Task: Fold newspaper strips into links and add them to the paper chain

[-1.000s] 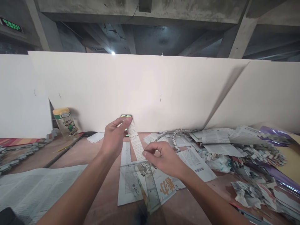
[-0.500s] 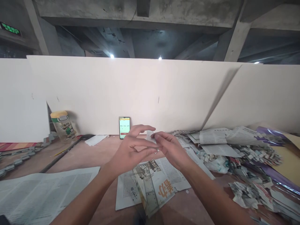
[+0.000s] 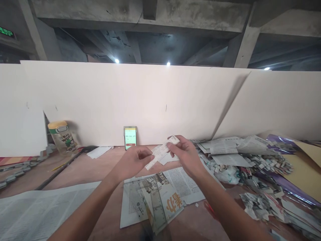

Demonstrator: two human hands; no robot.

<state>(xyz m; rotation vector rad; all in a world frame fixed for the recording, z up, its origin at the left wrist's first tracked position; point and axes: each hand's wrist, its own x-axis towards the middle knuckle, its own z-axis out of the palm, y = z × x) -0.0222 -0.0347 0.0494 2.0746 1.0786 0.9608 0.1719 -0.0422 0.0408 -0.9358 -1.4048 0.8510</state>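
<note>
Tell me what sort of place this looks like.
Likely an improvised paper-craft workspace in a bare concrete building: a rough concrete beam overhead, a white panel behind the table, and folded paper pieces heaped at the right.

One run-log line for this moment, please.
left hand: pinching paper strip | right hand: holding strip | phone: upright by white board

Matt surface noted on narrow white printed paper strip (image 3: 160, 152); high gloss seen on purple plastic film (image 3: 298, 189); roughness observed on long grey concrete beam (image 3: 195, 16).
</note>
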